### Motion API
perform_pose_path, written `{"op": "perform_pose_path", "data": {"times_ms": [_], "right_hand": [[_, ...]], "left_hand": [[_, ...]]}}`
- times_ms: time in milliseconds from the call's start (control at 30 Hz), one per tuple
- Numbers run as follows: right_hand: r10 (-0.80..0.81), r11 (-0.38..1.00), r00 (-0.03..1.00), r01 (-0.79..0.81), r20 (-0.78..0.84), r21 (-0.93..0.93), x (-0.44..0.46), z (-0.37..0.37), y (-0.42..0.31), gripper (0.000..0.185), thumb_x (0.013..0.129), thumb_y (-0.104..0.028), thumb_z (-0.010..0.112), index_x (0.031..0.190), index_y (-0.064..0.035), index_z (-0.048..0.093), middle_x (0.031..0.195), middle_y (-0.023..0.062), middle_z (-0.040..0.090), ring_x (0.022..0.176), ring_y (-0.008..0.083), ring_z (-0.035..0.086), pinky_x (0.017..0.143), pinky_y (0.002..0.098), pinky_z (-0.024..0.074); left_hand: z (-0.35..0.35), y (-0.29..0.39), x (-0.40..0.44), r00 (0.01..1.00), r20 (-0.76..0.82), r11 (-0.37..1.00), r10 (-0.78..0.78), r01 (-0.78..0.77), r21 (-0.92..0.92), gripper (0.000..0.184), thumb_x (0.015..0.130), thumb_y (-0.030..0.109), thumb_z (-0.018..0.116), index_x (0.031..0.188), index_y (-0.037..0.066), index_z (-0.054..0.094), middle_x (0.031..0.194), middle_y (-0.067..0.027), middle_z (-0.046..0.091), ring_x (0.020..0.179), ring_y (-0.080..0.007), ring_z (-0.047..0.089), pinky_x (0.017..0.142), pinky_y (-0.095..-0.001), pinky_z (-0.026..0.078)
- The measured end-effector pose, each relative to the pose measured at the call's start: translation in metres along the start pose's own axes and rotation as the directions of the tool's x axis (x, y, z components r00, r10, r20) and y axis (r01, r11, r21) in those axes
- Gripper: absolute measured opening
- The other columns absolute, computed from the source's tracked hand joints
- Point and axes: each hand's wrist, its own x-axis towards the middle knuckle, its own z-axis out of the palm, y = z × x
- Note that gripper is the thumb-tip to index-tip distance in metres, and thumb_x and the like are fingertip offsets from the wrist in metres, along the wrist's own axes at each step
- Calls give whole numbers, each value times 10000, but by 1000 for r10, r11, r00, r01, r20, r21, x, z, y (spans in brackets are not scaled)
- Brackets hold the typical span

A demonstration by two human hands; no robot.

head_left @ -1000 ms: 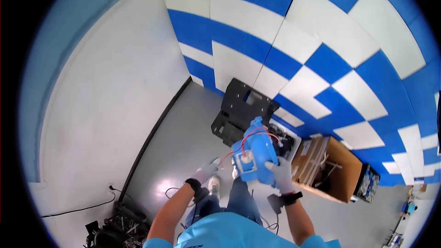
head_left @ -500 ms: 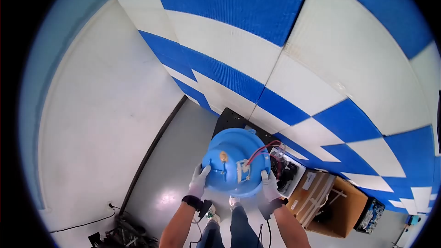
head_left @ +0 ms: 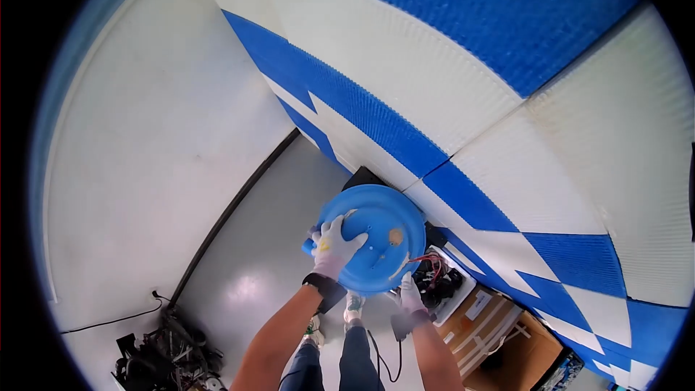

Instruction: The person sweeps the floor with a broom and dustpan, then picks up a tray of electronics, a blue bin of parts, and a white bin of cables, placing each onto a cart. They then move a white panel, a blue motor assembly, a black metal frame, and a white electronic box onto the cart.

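Note:
A round blue plastic piece point(head_left: 376, 221) with a tan patch, like a lid or shallow basin, is held up in front of me. My left hand point(head_left: 334, 247), in a white glove, lies over its left part with the fingers spread and thumb apart. At the lower right rim, my gloved right hand point(head_left: 410, 295) grips the edge, its fingers partly hidden. Red wires point(head_left: 428, 258) run from the piece near that hand. Both wrists wear black bands with devices.
Behind the blue piece is a black panel point(head_left: 364, 177). To the right stand a white bin point(head_left: 457, 300) of dark parts and an open cardboard box point(head_left: 536, 351). Black equipment point(head_left: 170, 355) lies lower left. A blue and white wall point(head_left: 405, 137) rises ahead.
The blue piece has turned in my hands, and its tan patch has moved right. My left hand has shifted from the left rim onto its face. The view has swung closer to the wall.

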Motion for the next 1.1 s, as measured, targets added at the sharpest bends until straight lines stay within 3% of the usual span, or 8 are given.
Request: {"op": "perform_pose_path", "data": {"times_ms": [333, 467, 533, 600, 733, 867, 967, 1100], "right_hand": [[-191, 915, 982, 172, 16, 366, -47, 35, -9, 360, 876, -211, 481, 1199, -113, 355, 1137, 59, 467, 1031, 237, 481, 900, 452, 399], [-205, 908, 972, 146, -112, -393, -119, 48, -50, 517, 701, 18, 544, 1195, -38, 402, 991, 30, 533, 901, 152, 526, 807, 299, 430], [-263, 914, 962, 274, 75, -301, -139, 59, -59, 474, 705, 8, 560, 1160, -57, 446, 852, -1, 541, 791, 134, 527, 729, 278, 440], [-199, 736, 972, 234, 127, -635, -176, 110, -97, 387, 713, -25, 575, 1089, -58, 493, 803, 19, 551, 747, 157, 539, 684, 293, 440], [-160, 244, 915, 399, 369, -884, -197, 146, -96, 226, 719, -116, 613, 925, -47, 548, 758, 93, 566, 709, 250, 560, 627, 327, 435], [-37, -69, 678, 731, 734, -678, -182, 148, -73, 247, 637, -108, 614, 851, -29, 519, 769, 113, 533, 770, 298, 537, 670, 361, 430], [57, -245, 536, 825, 842, -509, -178, 151, -78, 226, 634, -105, 595, 840, -62, 512, 763, 69, 525, 755, 237, 542, 663, 319, 433], [191, -401, 422, 858, 886, -322, -184, 147, -83, 166, 655, -142, 572, 797, -97, 499, 738, 31, 498, 733, 180, 534, 645, 289, 424]], "left_hand": [[-5, -46, 11, 994, 39, 962, 105, -91, -258, 719, 621, 410, 684, 1215, 91, 435, 1234, -156, 398, 1155, -336, 351, 943, -415, 315], [-13, -108, -29, 927, 360, 666, 101, 206, -717, 631, 712, 362, 654, 1217, 61, 426, 1174, -121, 450, 1049, -240, 477, 829, -356, 421], [-3, -137, -65, 888, 457, 383, 45, 407, -829, 643, 744, 383, 631, 1253, 81, 381, 1171, -90, 448, 1035, -211, 480, 814, -374, 431], [34, -198, -87, 775, 593, 80, 218, 592, -802, 672, 750, 415, 613, 1275, 95, 343, 1199, -98, 430, 1067, -232, 456, 831, -432, 421], [48, -238, -104, 712, 656, 115, 250, 651, -751, 696, 775, 499, 533, 1305, 114, 299, 1249, -116, 390, 1121, -270, 407, 860, -476, 395], [-56, -213, -82, 714, 683, 60, 153, 683, -728, 731, 808, 541, 446, 1325, 65, 247, 1241, -153, 405, 1080, -306, 440, 872, -467, 389], [-112, -169, -69, 635, 720, 337, 279, 637, -693, 642, 872, 431, 372, 1294, -35, 242, 1133, -172, 497, 995, -263, 526, 825, -395, 447], [-88, -166, -60, 617, 787, 597, 33, 619, -510, 492, 822, 99, 516, 1246, -36, 305, 1079, -150, 527, 848, -212, 589, 738, -349, 500]]}}
